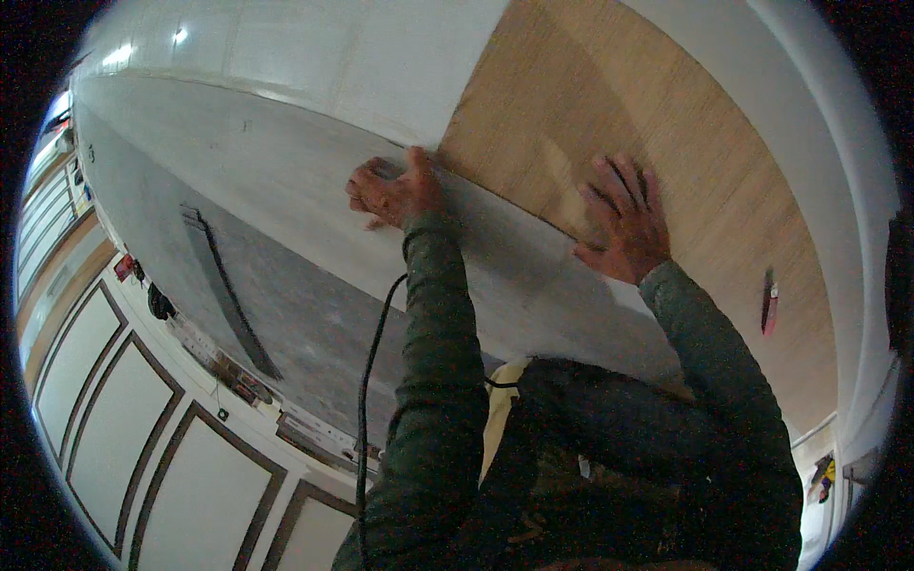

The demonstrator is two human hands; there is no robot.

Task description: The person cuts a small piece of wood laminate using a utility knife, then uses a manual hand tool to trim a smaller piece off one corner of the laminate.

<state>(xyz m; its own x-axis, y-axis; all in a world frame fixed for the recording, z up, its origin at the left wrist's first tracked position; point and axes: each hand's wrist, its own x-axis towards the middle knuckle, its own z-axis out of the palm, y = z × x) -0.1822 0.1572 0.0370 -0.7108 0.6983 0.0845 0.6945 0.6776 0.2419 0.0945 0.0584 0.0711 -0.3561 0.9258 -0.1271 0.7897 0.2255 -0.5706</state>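
A wood-grain sheet [533, 86] lies along a white wall-like surface, its straight edge running down to the right. My right hand [628, 224] rests on the sheet near that edge, palm down and fingers spread. By the sheet's left corner is my left hand [398, 190], over the pale grey surface [305, 162]. Its fingers are loosely curled, with the thumb apart beside the corner, and I see nothing held in it. On the right part of the sheet lies a small red knife-like tool [769, 306].
A black cable [365, 409] hangs beside my left forearm. Further left, a long dark strip [228, 295] lies on a darker grey area. White panels with brown trim [205, 485] stand at the lower left, with small items along a ledge [248, 381]. My bent knee [590, 390] is below my hands.
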